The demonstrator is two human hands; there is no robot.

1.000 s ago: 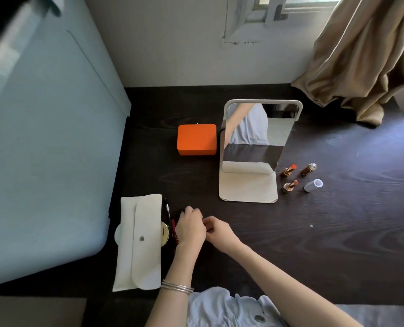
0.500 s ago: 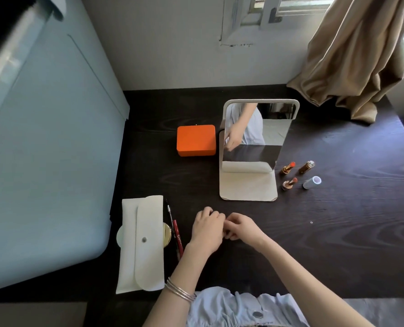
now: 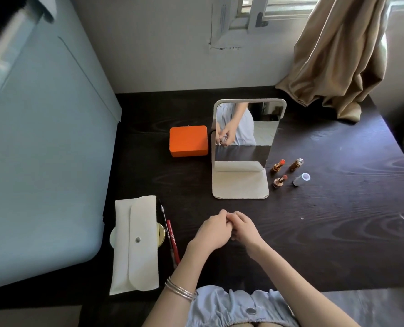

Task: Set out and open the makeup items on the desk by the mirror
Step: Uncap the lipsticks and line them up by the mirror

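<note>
Near edge, 6 o'clock: pale blue garment, both forearms reaching in; thin silver bangles (image 3: 181,290) on the left wrist. Left hand (image 3: 214,230) and right hand (image 3: 244,228) meet knuckle to knuckle just above the dark wood-grain surface (image 3: 337,244), fingers of both curled inward toward each other. Grip: both sets of fingers pressed together around something small between them; the item itself is hidden from above, though the mirror's reflection shows a small pale object in the fingers, too small to name. At 9 o'clock from the hands, a white snap-flap pouch (image 3: 134,244) lies flat, closed, with a gold round compact (image 3: 161,233) poking out from under its right edge. Just beside it, a red pencil (image 3: 172,241) and a thin black brush (image 3: 164,215) lie parallel, touching or nearly so. At 12 o'clock from the hands, a white-framed standing mirror (image 3: 243,138) on its flat base. At 1 o'clock, right of the mirror base: two uncapped lipsticks (image 3: 278,173) standing, a gold cap (image 3: 296,164) and a pale translucent cap (image 3: 302,179) near them. At 11 o'clock, an orange box (image 3: 188,140), lid down, just left of the mirror. Far right, 2 o'clock: tan curtain (image 3: 337,55) bunched onto the surface.
</note>
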